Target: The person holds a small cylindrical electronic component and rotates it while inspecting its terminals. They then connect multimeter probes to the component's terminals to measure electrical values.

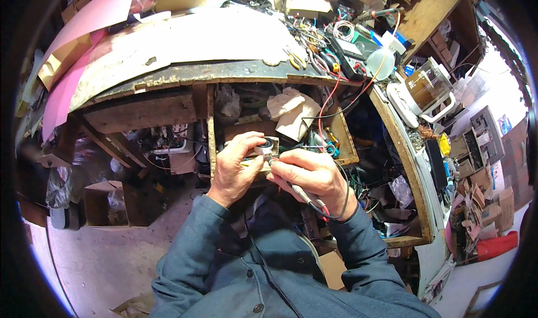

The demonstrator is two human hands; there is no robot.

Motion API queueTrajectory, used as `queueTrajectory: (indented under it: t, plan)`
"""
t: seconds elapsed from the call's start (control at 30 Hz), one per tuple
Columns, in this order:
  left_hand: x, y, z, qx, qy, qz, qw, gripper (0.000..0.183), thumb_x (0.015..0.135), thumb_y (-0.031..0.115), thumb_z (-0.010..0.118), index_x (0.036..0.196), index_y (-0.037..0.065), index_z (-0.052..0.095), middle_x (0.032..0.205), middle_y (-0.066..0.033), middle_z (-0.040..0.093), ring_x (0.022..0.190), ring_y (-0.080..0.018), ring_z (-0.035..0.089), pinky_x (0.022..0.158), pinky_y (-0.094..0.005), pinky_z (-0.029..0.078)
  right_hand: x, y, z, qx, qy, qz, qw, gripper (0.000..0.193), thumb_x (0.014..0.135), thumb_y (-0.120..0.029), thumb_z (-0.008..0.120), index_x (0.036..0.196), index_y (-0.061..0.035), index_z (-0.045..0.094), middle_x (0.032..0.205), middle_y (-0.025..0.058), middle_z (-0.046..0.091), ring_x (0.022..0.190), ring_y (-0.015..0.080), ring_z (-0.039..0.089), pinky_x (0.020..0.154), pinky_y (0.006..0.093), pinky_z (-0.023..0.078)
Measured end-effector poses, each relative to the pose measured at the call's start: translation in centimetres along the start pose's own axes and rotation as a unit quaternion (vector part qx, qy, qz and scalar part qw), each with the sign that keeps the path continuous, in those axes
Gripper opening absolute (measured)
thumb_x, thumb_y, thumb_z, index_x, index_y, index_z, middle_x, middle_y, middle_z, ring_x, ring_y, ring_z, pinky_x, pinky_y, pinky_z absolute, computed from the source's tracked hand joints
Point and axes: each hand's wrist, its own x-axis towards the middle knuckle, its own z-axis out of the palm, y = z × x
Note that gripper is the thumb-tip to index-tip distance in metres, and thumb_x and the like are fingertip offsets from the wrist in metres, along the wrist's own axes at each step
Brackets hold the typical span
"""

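Note:
My left hand (237,164) is closed around a small boxy part with a dark round face (268,144), held over the open drawer's front edge. The part's lower side is hidden by the fingers. Pinched in my right hand (315,176) is a slim grey test probe (302,194) with red and black wire at its rear end. Its tip lies close to the small part; whether they touch I cannot tell. A red lead (321,113) and a black lead run from the bench down toward my right hand.
An open wooden drawer (350,150) holds crumpled paper, tools and wires. Above it, the bench carries a white sheet (224,35), yellow-handled pliers (295,60) and tangled cables. At right stand a coffee maker (421,91) and piled cardboard; a cardboard box (106,206) sits lower left.

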Motion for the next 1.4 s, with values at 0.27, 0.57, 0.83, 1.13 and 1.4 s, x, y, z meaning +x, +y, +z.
queueTrajectory:
  t: [0.27, 0.57, 0.83, 1.13, 1.4]
  plan:
    - [-0.1, 0.3, -0.4, 0.035, -0.022, 0.005, 0.999, 0.033, 0.089, -0.009, 0.072, 0.120, 0.000, 0.070, 0.131, -0.0151, 0.069, 0.117, -0.0232, 0.071, 0.098, -0.0342, 0.060, -0.3, 0.2, 0.4, 0.017, -0.001, 0.004, 1.000, 0.022, 0.085, -0.003, 0.077, 0.104, -0.0037, 0.068, 0.096, 0.0112, 0.068, 0.080, 0.0314, 0.071, 0.067, 0.0389, 0.059]
    - [0.2, 0.7, -0.1, 0.027, -0.023, -0.023, 0.999, 0.036, 0.086, -0.005, 0.076, 0.121, 0.001, 0.070, 0.129, -0.0158, 0.069, 0.115, -0.0278, 0.071, 0.097, -0.0354, 0.060, -0.9, 1.4, 0.8, -0.007, 0.003, -0.040, 0.999, 0.033, 0.079, -0.002, 0.074, 0.112, -0.0032, 0.066, 0.100, 0.0098, 0.063, 0.091, 0.0298, 0.070, 0.076, 0.0380, 0.060]
    - [0.2, 0.1, 0.0, 0.027, -0.046, -0.019, 0.998, 0.033, 0.087, -0.004, 0.076, 0.119, -0.001, 0.069, 0.127, -0.0159, 0.069, 0.113, -0.0269, 0.072, 0.096, -0.0358, 0.062, -1.2, 1.8, 0.4, 0.022, -0.012, -0.033, 0.999, 0.028, 0.087, -0.002, 0.078, 0.113, 0.0015, 0.070, 0.103, 0.0135, 0.071, 0.090, 0.0324, 0.074, 0.074, 0.0381, 0.061]
    - [0.3, 0.6, 0.0, 0.011, -0.040, -0.022, 0.999, 0.033, 0.088, -0.006, 0.073, 0.120, -0.001, 0.068, 0.128, -0.0155, 0.069, 0.113, -0.0260, 0.073, 0.096, -0.0348, 0.062, -0.9, 1.7, 0.8, 0.010, 0.001, -0.042, 0.999, 0.034, 0.075, 0.000, 0.073, 0.106, -0.0055, 0.061, 0.094, 0.0099, 0.057, 0.086, 0.0324, 0.067, 0.072, 0.0410, 0.057]
    - [0.2, 0.2, -0.2, 0.018, -0.051, -0.023, 0.998, 0.033, 0.088, -0.005, 0.074, 0.119, -0.001, 0.068, 0.128, -0.0168, 0.069, 0.113, -0.0272, 0.073, 0.096, -0.0351, 0.062, -1.1, 1.8, 1.0, 0.028, 0.004, -0.036, 0.999, 0.037, 0.072, 0.001, 0.075, 0.107, -0.0043, 0.062, 0.094, 0.0106, 0.058, 0.087, 0.0332, 0.068, 0.072, 0.0422, 0.057]
